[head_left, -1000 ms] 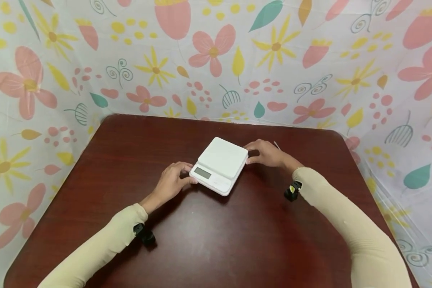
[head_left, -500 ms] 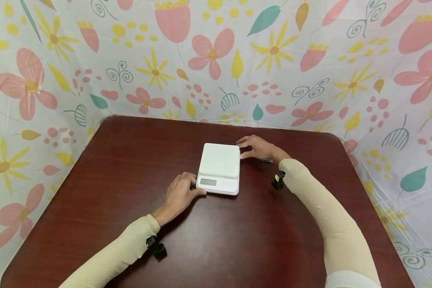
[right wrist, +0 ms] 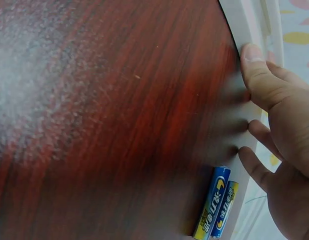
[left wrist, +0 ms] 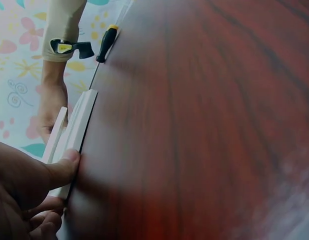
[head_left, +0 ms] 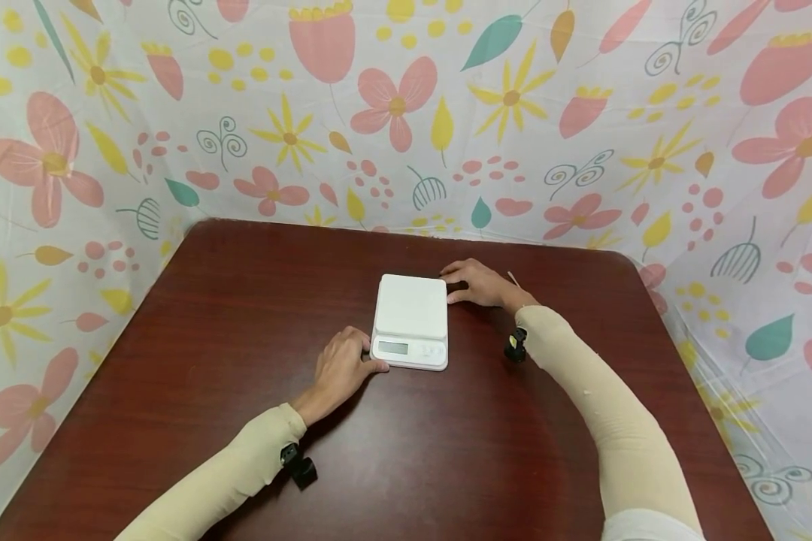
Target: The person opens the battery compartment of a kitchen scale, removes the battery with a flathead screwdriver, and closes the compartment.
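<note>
A white kitchen scale (head_left: 411, 308) lies flat on the dark wooden table, its small grey display (head_left: 393, 348) toward me. My left hand (head_left: 338, 372) holds the near left corner, thumb along the front edge and fingers at the left side. In the left wrist view that thumb (left wrist: 69, 159) presses the scale's edge. At the far right corner, my right hand (head_left: 477, 284) grips with the thumb on the right side and fingers behind. The right wrist view shows the thumb (right wrist: 252, 54) touching the white edge, while the lower fingers are spread beside the table surface.
Two blue and yellow batteries (right wrist: 212, 202) lie side by side by my right hand. A screwdriver (left wrist: 107, 45) with a black and yellow handle lies beyond the scale, near my right forearm. A flowered curtain (head_left: 406, 113) hangs behind the table (head_left: 277, 285).
Between both hands the scale has turned so its display side faces me squarely, and it sits slightly nearer. Over the last half second the hands have barely moved.
</note>
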`<state>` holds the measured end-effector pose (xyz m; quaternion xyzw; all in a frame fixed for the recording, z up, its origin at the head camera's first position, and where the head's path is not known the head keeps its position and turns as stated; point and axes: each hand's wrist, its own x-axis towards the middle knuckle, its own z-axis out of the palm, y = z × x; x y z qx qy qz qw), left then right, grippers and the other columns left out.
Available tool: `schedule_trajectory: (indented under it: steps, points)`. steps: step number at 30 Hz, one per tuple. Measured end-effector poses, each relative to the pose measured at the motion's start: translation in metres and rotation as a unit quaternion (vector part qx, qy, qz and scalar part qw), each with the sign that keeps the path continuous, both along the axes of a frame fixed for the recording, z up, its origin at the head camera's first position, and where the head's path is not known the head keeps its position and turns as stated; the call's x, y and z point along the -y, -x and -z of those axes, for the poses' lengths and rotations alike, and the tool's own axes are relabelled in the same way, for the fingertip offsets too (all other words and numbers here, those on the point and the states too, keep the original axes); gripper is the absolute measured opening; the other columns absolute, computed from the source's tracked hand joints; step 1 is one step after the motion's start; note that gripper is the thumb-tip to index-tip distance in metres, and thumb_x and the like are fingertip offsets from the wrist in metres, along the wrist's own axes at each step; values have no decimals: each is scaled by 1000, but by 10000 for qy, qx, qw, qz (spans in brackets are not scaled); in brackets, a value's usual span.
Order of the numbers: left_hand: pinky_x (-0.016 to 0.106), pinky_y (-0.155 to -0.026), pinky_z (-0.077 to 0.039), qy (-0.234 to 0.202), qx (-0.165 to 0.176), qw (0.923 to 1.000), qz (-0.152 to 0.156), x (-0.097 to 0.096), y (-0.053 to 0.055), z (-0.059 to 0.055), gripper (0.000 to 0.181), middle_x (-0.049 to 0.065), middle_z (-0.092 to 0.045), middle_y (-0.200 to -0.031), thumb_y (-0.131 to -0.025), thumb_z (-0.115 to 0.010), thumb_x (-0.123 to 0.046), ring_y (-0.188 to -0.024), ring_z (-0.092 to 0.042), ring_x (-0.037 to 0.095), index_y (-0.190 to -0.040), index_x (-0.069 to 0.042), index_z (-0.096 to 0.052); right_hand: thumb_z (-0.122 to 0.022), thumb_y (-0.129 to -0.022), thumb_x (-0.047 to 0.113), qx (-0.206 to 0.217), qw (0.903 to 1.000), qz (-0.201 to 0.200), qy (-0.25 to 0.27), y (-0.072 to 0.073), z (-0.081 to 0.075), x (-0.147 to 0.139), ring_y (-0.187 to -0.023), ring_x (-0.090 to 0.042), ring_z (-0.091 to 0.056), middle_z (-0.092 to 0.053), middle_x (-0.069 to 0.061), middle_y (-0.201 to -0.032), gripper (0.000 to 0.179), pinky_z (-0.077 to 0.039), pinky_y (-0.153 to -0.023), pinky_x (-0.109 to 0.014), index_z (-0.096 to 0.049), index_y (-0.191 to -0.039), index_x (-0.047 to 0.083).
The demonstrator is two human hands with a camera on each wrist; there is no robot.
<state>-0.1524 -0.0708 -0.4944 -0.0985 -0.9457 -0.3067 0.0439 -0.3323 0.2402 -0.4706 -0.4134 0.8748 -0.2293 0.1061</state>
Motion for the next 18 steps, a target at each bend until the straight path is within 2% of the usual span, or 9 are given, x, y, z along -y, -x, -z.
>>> schedule_trajectory:
  steps: [3,6,11,14,18]
  points:
    - [41,-71,-55,66,-115,9999,27,-1,3,-1,41,4,-63,-94,-69,-95,-40,-87,-60,23,-83,-10,-71,-78,-91,17,-29,9999,77,-75,0,-2,-1,-132,-41,-52,-57,-25,-142,45,-47,-108,-56,-68,-133,5]
    - [45,-74,-57,134,-102,9999,7,0,4,-3,45,8,-64,-102,-68,-96,-41,-93,-60,28,-84,-7,-71,-78,-91,20,-114,9995,250,-176,-1,-6,-2,-131,-38,-55,-61,-22,-139,46,-47,-107,-55,-68,-133,5]
    - [47,-78,-58,213,143,9996,75,6,5,-8,56,12,-63,-116,-67,-95,-51,-102,-55,31,-92,-7,-71,-81,-90,20,-223,9939,1054,-239,-9,-26,-9,-130,-34,-57,-67,-14,-134,46,-48,-107,-54,-69,-133,6]
    - [46,-88,-55,250,181,9985,461,19,7,-16,60,12,-64,-115,-70,-91,-55,-106,-55,32,-99,-6,-71,-79,-92,20,-361,9867,1581,-101,-21,-46,-15,-130,-34,-57,-67,-14,-134,41,-49,-105,-55,-70,-130,6]
    - [46,-100,-50,428,48,9886,1439,44,21,-31,62,11,-67,-117,-83,-82,-54,-113,-58,32,-117,-4,-67,-74,-96,24,-645,9728,2222,112,-44,-71,-20,-112,-33,-67,-68,-16,-131,37,-53,-96,-54,-71,-128,5]
